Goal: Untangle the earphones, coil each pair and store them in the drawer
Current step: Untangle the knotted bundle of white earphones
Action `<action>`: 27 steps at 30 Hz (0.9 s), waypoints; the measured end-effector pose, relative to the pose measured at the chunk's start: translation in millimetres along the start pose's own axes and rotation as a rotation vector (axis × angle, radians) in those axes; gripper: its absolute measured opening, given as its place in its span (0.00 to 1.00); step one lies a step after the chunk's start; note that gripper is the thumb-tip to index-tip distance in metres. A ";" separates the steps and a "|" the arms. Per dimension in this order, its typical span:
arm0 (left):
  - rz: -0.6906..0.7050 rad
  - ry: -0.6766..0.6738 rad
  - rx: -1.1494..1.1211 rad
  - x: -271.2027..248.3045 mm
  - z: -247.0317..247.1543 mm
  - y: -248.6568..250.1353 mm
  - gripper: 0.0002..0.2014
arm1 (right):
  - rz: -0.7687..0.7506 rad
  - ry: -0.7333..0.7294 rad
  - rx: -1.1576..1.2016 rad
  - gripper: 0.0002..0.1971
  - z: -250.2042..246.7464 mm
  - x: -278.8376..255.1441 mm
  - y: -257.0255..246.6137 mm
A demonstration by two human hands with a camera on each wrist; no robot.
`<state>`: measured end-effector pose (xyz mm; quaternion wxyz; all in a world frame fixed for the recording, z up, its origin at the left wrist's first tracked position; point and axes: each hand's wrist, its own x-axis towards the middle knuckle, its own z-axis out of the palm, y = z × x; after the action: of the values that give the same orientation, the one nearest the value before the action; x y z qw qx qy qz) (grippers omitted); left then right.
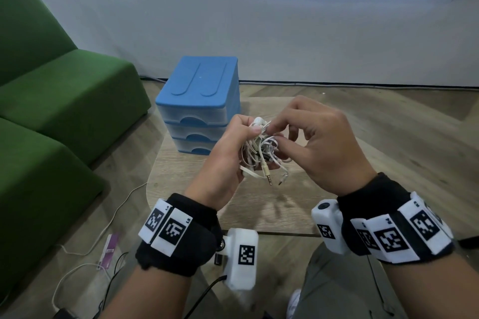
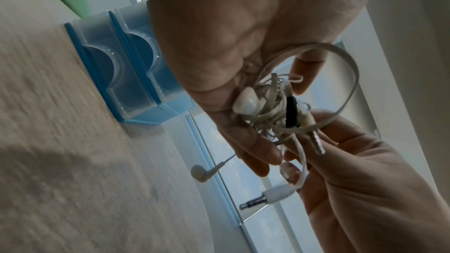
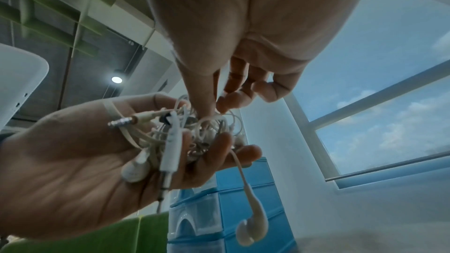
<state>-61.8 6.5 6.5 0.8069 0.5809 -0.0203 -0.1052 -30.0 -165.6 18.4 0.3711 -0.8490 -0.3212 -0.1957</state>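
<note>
Earphones [image 1: 260, 149] sit knotted in the cupping left hand [image 1: 228, 153]. Right hand [image 1: 321, 142] pinches one cord. Hard tugging could tighten knots.

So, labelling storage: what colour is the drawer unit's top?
Blue, on the drawer unit; clearest in the head view.

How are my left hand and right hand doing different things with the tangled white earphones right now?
The left hand cups the tangled white earphones in its palm, fingers curled round the bundle; the right hand only picks at the bundle's top with thumb and fingertip. The left hand bears the whole clump; the right hand's other fingers stand clear of it. Both hover above the wooden table, before the closed blue plastic drawer unit.
</note>
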 end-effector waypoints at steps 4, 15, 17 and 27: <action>0.002 0.010 0.006 2.2 -3.7 -0.8 0.08 | 0.071 0.054 -0.006 0.06 -0.4 0.5 -0.8; 0.017 0.035 0.032 6.4 -10.9 -9.5 0.11 | 0.441 0.261 0.112 0.06 1.9 -1.1 10.0; 0.029 0.033 0.019 5.9 -13.1 -9.7 0.09 | 0.358 0.175 0.154 0.06 -0.5 -1.1 4.9; 0.065 0.122 0.096 7.9 -15.8 -12.6 0.09 | 0.504 0.335 0.144 0.05 7.1 2.3 9.4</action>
<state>-53.5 15.9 -11.3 0.7807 0.6235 0.0050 -0.0425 -21.2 -164.2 10.3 0.5148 -0.8294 -0.0481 -0.2114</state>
